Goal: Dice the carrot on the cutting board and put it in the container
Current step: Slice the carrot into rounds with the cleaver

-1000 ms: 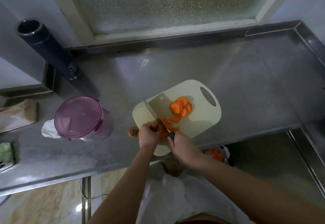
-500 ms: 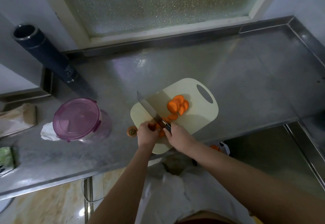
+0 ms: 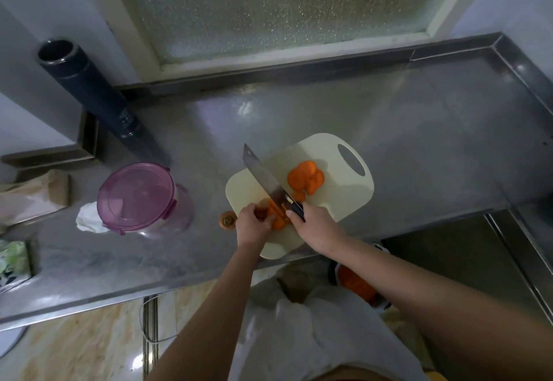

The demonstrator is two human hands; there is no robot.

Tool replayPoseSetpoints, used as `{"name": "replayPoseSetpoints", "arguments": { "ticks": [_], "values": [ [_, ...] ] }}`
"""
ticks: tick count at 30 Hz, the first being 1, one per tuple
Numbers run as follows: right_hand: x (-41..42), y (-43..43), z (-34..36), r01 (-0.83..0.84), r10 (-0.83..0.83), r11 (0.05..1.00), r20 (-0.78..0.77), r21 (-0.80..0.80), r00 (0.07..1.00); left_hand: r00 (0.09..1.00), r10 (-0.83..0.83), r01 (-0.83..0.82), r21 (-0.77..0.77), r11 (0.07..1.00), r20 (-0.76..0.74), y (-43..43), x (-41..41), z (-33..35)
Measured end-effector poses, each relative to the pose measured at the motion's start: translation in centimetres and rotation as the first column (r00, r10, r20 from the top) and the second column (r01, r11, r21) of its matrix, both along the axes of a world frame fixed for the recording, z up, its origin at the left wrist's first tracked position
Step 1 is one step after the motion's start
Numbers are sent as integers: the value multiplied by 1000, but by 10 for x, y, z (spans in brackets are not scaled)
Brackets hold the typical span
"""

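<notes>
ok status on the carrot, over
Left hand holds carrot on cutting board; right hand grips knife. Cut slices piled further back. Container closed, left of board; carrot end between them.

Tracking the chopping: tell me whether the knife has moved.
Yes: the knife now pokes past the far-left edge of the cutting board; earlier it ended there.

Bare forearms (image 3: 227, 306); a white top (image 3: 314, 338) (creased, loose) over the torso.
</notes>
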State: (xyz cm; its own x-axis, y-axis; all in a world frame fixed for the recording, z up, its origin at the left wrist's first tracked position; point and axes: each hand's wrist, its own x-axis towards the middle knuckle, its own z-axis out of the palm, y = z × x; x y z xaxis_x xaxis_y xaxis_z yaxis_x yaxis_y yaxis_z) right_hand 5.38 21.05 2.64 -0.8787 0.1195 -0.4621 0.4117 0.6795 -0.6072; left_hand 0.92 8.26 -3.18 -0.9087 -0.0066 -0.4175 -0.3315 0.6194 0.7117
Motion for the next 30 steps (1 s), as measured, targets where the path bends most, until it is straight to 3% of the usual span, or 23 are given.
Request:
{"name": "replayPoseSetpoints", "arguments": {
  "ticks": [11,30],
  "values": [
    [27,-1,-3,-26,23,998,46,66,999,998,58,-57,-90,994,4,-2,7,1],
    [17,-17,-9,-109,99,983,71,151,993,979,59,-26,-169,985,193,-3,-9,4]
  ]
}}
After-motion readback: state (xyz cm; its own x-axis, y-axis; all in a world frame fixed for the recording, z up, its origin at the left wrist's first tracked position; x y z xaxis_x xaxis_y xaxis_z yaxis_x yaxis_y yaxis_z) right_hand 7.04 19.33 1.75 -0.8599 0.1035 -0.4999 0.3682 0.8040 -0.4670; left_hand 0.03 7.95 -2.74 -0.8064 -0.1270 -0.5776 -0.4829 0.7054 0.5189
